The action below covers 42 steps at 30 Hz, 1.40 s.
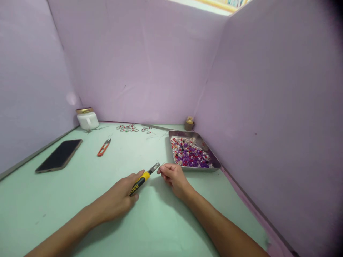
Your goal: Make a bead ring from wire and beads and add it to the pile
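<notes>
My left hand (pixel 125 194) is wrapped around a pair of pliers (pixel 142 181) with a yellow-and-black grip and a short metal head pointing away to the right. Close by the metal head, my right hand (pixel 173 176) has its thumb and forefinger pinched together. Thin wire or thread strands (pixel 163 163) show faintly near these fingertips; what exactly the pinch holds is too small to make out. Behind my right hand stands a metal tray (pixel 211 151) of mixed beads (pixel 190 151), purple, red, white and dark.
Small beaded rings (pixel 127 128) lie toward the back wall. To the left are orange thread snips (pixel 104 147), a dark phone (pixel 59 156) and a white jar (pixel 88 120) with a gold lid. A small brown pot (pixel 189 125) stands behind the tray. Lilac walls enclose three sides.
</notes>
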### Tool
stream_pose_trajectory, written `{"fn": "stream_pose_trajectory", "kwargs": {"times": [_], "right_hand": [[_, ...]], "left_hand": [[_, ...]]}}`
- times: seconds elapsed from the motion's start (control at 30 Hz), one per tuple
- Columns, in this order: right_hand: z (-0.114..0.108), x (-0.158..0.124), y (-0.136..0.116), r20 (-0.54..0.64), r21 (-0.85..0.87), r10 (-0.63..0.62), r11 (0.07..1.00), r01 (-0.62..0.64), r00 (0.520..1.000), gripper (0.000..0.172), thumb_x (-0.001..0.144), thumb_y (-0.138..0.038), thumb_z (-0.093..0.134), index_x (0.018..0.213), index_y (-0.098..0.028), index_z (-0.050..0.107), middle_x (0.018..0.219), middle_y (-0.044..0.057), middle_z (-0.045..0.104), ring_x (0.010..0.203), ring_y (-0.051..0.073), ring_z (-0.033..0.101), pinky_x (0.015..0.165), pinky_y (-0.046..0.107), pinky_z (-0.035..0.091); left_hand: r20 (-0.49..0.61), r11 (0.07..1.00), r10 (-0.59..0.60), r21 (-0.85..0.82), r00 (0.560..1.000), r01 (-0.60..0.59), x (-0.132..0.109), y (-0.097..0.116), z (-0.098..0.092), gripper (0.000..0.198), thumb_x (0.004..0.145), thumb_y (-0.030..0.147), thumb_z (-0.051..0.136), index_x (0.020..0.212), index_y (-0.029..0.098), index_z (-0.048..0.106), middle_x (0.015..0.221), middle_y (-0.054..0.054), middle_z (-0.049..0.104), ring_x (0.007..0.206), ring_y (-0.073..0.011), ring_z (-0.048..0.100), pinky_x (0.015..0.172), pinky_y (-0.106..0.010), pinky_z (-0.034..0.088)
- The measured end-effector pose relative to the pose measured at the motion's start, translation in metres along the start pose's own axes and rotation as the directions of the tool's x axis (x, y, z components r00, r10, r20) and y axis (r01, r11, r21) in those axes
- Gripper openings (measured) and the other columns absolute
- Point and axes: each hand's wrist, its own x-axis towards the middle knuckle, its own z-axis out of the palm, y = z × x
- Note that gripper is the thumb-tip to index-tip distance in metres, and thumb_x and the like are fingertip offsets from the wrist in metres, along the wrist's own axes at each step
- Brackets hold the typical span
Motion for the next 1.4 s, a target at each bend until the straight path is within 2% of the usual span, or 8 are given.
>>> {"fn": "stream_pose_trajectory", "kwargs": {"times": [0.37, 0.63, 1.1, 1.4], "right_hand": [[0.000, 0.002, 0.005, -0.061, -0.192, -0.110, 0.977, 0.096, 0.992, 0.024, 0.068, -0.032, 0.051, 0.063, -0.012, 0.063, 0.041, -0.006, 0.039, 0.036, 0.005, 0.023, 0.039, 0.022, 0.014], [0.000, 0.002, 0.007, -0.066, -0.221, -0.120, 0.970, 0.103, 0.991, 0.024, 0.069, -0.032, 0.051, 0.063, -0.012, 0.063, 0.041, -0.006, 0.039, 0.038, 0.005, 0.024, 0.041, 0.022, 0.017], [0.001, 0.001, 0.006, -0.066, -0.229, -0.109, 0.969, 0.091, 0.992, 0.024, 0.069, -0.032, 0.050, 0.064, -0.013, 0.063, 0.042, -0.006, 0.040, 0.038, 0.006, 0.025, 0.040, 0.021, 0.018], [0.000, 0.003, 0.008, -0.071, -0.246, -0.102, 0.966, 0.082, 0.992, 0.023, 0.070, -0.031, 0.050, 0.064, -0.013, 0.063, 0.042, -0.006, 0.039, 0.038, 0.006, 0.025, 0.040, 0.021, 0.018]], "left_hand": [[-0.012, 1.000, -0.027, 0.002, 1.000, 0.027, 0.001, -0.003, 0.001, 0.059, 0.071, 0.017, 0.043, 0.129, 0.022, 0.032, 0.107, -0.006, 0.055, 0.100, -0.0247, 0.048, 0.088, -0.035, 0.035], [0.010, 0.999, -0.048, -0.023, 0.999, 0.049, -0.001, 0.004, -0.003, 0.053, 0.074, 0.021, 0.042, 0.127, 0.022, 0.036, 0.105, -0.005, 0.056, 0.101, -0.0250, 0.047, 0.088, -0.035, 0.034], [0.026, 0.995, -0.072, -0.064, 0.997, 0.073, -0.003, 0.012, -0.006, 0.053, 0.072, 0.026, 0.041, 0.125, 0.021, 0.037, 0.106, -0.006, 0.057, 0.098, -0.0262, 0.049, 0.086, -0.036, 0.035], [0.029, 0.996, -0.072, -0.043, 0.997, 0.073, -0.001, 0.007, -0.004, 0.049, 0.073, 0.023, 0.041, 0.122, 0.022, 0.039, 0.100, -0.005, 0.056, 0.093, -0.0248, 0.049, 0.084, -0.035, 0.036]]}}
